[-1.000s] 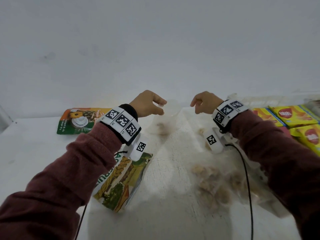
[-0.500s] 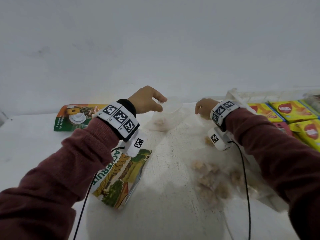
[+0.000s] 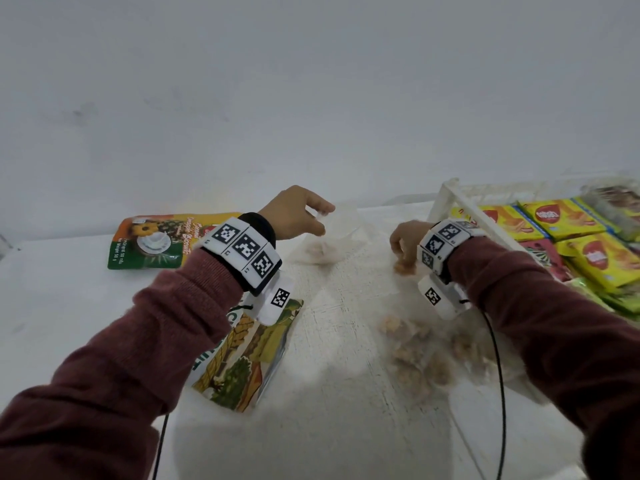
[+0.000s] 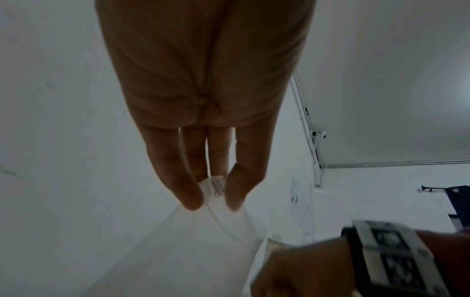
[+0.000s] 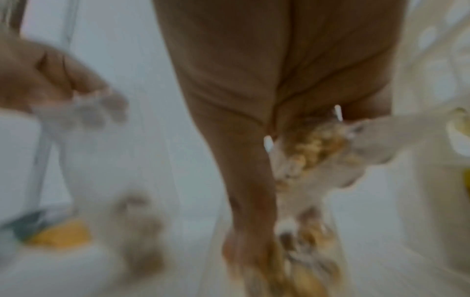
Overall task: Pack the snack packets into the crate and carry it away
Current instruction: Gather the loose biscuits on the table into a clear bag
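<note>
the white crate (image 3: 446, 195) is the landmark: it stands at the table's far right with yellow packets (image 3: 561, 216) already lying inside it. just beside its near left wall a large clear bag of brown snacks (image 3: 426, 362) sprawls on the table (image 3: 52, 306), and further left of the crate lie a green-and-yellow pouch (image 3: 249, 355) and, beyond that, a biscuit packet (image 3: 152, 242) near the wall. a smaller clear bag (image 3: 329, 244) sits between the two hands, well left of the crate. the left hand (image 3: 294, 216) pinches that bag's top edge between thumb and fingers (image 4: 188, 193). the right hand (image 3: 407, 240), just left of the crate's corner, is curled into the top of the large bag, grasping its gathered plastic with snacks bunched against the palm; that wrist view is blurred, so the exact hold is unclear. the step looks like lifting both clear bags toward the crate. to do it well, gather each neck firmly so nothing spills, lift until the hanging bags clear the crate's wall, and set them on the packets without crushing the contents.
</note>
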Action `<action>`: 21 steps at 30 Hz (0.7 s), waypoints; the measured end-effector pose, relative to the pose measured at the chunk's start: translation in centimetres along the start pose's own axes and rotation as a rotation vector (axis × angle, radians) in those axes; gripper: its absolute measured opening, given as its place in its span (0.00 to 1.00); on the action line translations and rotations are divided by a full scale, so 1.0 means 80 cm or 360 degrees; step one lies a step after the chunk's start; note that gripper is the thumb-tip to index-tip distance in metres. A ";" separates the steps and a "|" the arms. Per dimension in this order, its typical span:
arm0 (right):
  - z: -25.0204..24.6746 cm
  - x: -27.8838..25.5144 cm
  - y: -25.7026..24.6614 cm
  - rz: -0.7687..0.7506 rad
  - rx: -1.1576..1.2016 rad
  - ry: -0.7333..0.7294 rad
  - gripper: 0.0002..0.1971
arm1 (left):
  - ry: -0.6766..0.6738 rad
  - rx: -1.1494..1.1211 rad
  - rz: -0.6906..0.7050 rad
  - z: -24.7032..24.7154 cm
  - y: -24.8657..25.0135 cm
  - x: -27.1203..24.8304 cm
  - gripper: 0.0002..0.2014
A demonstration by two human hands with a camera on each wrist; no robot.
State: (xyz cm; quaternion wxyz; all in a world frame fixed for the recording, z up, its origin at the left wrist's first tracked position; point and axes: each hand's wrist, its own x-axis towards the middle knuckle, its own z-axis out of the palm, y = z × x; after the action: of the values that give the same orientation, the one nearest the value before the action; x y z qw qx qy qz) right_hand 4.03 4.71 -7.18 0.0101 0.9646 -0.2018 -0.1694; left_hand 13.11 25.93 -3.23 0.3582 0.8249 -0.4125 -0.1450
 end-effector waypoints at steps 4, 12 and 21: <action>-0.054 -0.042 -0.011 -0.0269 0.0696 0.0757 0.06 | 0.0004 -0.0026 0.0001 0.000 0.001 -0.002 0.21; -0.055 -0.073 -0.066 -0.0785 0.1269 0.1180 0.09 | 0.0013 -0.0073 0.0033 -0.003 0.002 -0.011 0.16; -0.037 -0.069 -0.071 -0.0698 0.0612 0.0950 0.16 | -0.0035 -0.0165 -0.0003 -0.005 0.003 -0.021 0.21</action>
State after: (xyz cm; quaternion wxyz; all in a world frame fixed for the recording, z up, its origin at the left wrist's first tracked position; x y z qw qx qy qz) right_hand 2.47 11.98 -3.08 -0.1484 0.9758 -0.0077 0.1603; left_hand 12.11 27.33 -2.88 0.3956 0.8040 -0.4076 -0.1757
